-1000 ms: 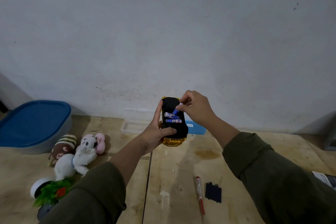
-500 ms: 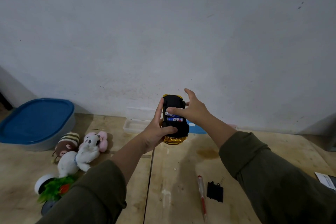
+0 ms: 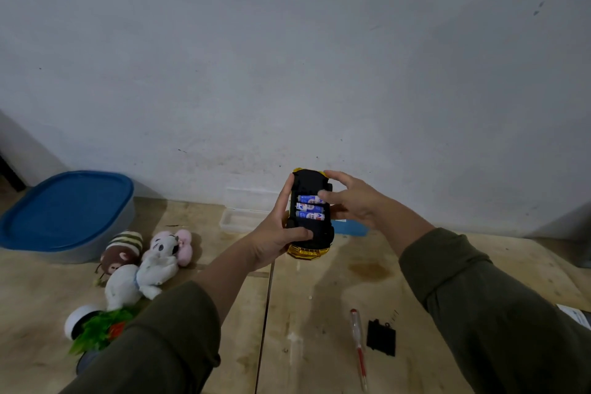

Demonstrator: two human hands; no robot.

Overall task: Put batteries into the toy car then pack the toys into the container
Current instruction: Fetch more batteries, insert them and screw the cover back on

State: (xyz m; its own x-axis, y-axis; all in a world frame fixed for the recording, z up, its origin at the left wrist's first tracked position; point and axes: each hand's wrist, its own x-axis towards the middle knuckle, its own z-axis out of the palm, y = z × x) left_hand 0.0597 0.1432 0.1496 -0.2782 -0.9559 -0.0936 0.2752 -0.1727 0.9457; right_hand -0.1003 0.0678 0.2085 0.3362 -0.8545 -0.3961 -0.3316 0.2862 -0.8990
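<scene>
Presently:
Toy car [image 3: 308, 230]: frame centre, underside up, long axis vertical, left hand [image 3: 276, 238] gripping.
Batteries [image 3: 309, 208]: three crosswise.
Right hand [image 3: 350, 201]: nearer, fingers relaxed, thumb touching top battery.

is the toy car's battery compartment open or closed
Open. Three batteries lie bare in the toy car underside, and the black battery cover sits on the table beside the screwdriver.
</scene>
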